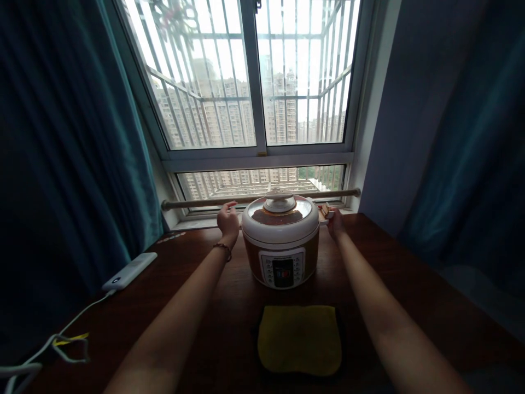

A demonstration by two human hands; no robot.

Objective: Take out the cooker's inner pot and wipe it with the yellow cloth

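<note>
A white and brown electric pressure cooker (249, 257) stands on the dark wooden table, its front control panel facing me. Its lid has a white rim and a raised round knob in the middle. My left hand (228, 221) is at the left side of the lid rim, its fingers curled, apparently round the side handle, which is mostly hidden. On the opposite side my right hand (336, 223) grips the white handle (322, 222) that sticks out from the cooker. A folded yellow cloth (299, 339) with a dark border lies flat in front of the cooker.
A white power strip (130, 271) with a cable (84, 317) lies at the table's left side. Behind the cooker run a horizontal rail (197, 203) and a barred window. Blue curtains (74, 137) hang on both sides.
</note>
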